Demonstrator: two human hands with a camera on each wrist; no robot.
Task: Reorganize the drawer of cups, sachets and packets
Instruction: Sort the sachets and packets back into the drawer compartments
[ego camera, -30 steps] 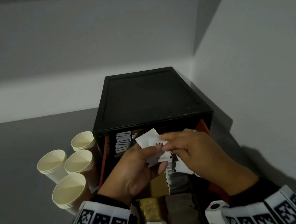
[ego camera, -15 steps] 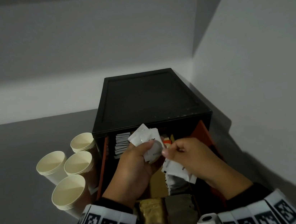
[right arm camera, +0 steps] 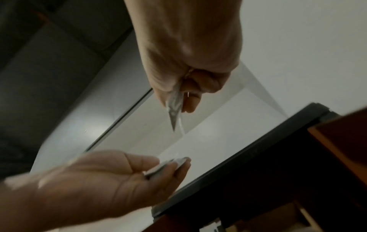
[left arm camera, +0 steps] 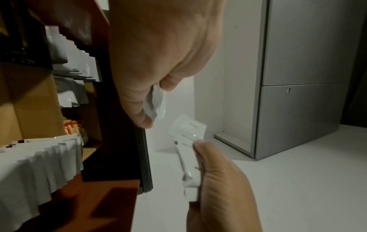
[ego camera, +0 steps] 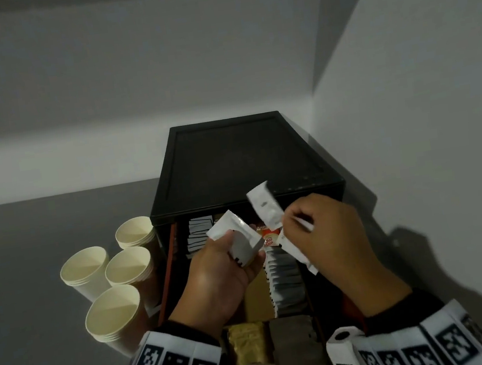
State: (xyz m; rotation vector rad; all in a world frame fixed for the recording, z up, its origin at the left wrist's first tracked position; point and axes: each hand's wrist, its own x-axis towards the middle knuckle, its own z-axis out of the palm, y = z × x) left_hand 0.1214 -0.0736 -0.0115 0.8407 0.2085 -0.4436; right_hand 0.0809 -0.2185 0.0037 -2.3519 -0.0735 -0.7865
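Hands have parted since a second ago. Left hand (ego camera: 216, 280) grips white sachet stack (ego camera: 239, 239); right hand (ego camera: 330, 241) pinches sachets (ego camera: 266, 206) pulled off it, above open drawer (ego camera: 168, 271). Sorting likely continues.

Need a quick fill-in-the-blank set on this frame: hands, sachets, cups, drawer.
1. Beside the black drawer unit stand ____ stacks of paper cups.
2. The left hand holds a small stack of white ____ over the open drawer.
3. The right hand pinches a long white sachet, so the number of empty hands is ____.
4. The cup stacks stand to the ____ of the drawer unit.

Missing words: four; sachets; zero; left
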